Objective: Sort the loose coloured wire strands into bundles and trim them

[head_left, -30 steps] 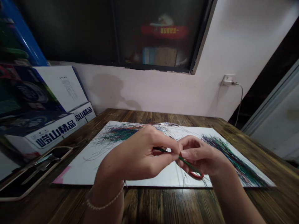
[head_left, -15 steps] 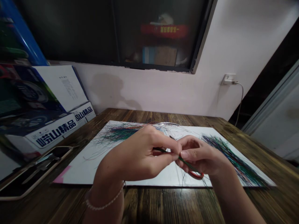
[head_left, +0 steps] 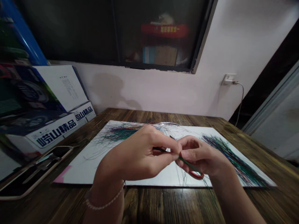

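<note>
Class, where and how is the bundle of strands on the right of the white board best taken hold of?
Probably by the middle of the bundle, from above, gripping across its width: it lies flat on the white board, long and slanting, and its far end splays loosely.

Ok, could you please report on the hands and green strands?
Left hand, right hand pinching green strands. Red loop below right hand. Left hand partly hiding strands.

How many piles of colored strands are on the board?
2: left strand pile, partly behind the left hand; right strand pile, beside the right forearm. More might be hidden.
</note>
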{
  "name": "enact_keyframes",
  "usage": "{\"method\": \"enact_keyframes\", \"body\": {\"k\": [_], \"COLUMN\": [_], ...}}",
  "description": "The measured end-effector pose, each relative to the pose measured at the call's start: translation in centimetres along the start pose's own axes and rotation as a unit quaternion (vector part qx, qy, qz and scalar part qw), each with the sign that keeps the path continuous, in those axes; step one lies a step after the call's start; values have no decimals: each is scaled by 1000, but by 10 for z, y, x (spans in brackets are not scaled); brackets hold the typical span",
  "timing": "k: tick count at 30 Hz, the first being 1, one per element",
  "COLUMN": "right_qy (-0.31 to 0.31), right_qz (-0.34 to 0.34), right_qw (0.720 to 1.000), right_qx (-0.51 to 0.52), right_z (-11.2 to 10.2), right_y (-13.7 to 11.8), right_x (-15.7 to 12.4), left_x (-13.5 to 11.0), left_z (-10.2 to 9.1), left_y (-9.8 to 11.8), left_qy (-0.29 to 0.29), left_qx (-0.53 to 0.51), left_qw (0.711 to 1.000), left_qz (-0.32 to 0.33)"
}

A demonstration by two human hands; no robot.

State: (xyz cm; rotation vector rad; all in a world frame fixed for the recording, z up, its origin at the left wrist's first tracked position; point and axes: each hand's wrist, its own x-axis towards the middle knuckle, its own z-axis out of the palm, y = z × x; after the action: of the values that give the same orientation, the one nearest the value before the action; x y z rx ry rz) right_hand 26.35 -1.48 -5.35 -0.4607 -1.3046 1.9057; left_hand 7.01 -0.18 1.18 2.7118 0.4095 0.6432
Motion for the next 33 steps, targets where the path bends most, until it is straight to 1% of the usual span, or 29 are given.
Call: {"method": "enact_keyframes", "body": {"k": [4, 10, 18, 24, 29, 33], "right_qy": [-2, -5, -12, 0, 4, 9], "right_qz": [-3, 5, 1, 15, 16, 13], "right_qw": [1000, 1000, 1000, 999, 998, 998], "right_qx": [1, 2, 3, -29, -62, -67], "right_z": [-1, -1, 0, -1, -4, -3], "right_y": [0, 0, -1, -2, -2, -2], "right_x": [0, 0, 0, 0, -1, -1], "left_x": [0, 0, -1, 0, 2, 3], "left_z": [0, 0, 2, 3, 4, 4], "left_y": [0, 0, 2, -1, -5, -6], "left_qy": [7, -6, -27, -21, -38, -40], "left_qx": [-2, -11, -12, -29, -48, -62], "left_qw": [1000, 1000, 999, 999, 996, 996], "left_qz": [-2, -9, -46, -39, -57, -56]}}
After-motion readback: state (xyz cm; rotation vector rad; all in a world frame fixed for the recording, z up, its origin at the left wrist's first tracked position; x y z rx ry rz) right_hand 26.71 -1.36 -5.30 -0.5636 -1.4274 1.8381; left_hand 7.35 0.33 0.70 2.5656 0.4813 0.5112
